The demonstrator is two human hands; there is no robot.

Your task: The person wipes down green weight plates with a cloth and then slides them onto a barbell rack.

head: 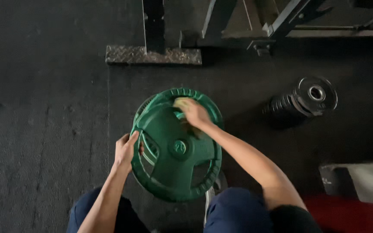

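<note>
**Green plate, two hands**

Green rubber-coated weight plate (175,151), ribbed rim, three grip slots, round hub mark at centre, on rough black floor (44,129). Left hand (126,149) grips rim at 9 o'clock. Right hand (195,113) presses yellowish cloth (181,102) at 12 o'clock. Black plates (307,99) at 2 o'clock.

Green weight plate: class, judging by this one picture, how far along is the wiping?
Done: nothing can be told as finished. In hand: the left hand steadies the green weight plate by its rim while the right hand presses a yellowish cloth near its top. Left: the lower face shows no cloth contact.
</note>
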